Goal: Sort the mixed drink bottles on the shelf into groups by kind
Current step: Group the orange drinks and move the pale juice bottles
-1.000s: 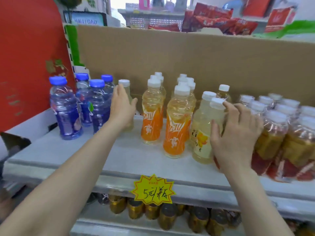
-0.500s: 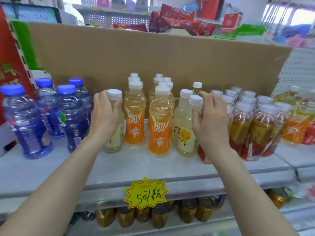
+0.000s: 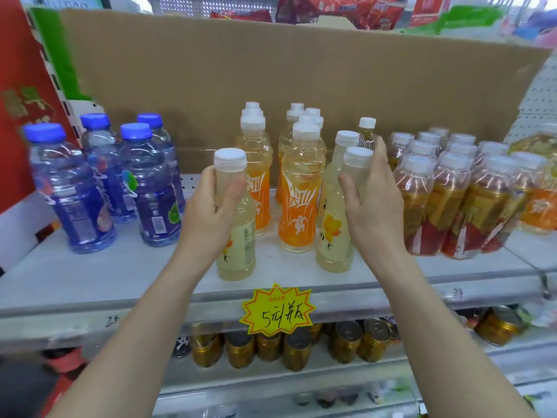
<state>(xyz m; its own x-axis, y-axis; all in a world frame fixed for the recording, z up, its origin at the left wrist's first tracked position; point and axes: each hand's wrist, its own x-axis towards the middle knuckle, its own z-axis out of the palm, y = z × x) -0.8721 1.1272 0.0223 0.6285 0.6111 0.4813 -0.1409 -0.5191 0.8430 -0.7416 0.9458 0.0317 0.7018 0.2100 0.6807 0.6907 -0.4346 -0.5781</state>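
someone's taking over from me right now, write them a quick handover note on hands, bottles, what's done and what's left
Left hand: gripping a pale yellow bottle at the shelf front.
Right hand: open, resting against the two matching pale bottles.
Done: blue bottles grouped left, orange-label bottles in the middle, red-label tea bottles right.
Left: set the held bottle beside its two matches; an orange-label bottle far right and a small dark bottle at the back look unsorted.

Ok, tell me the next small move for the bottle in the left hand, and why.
Probably carry it right, across the front of the orange bottles, and set it beside the matching pale bottles that the right hand rests on. The left hand holds the same pale bottle, apart from them.
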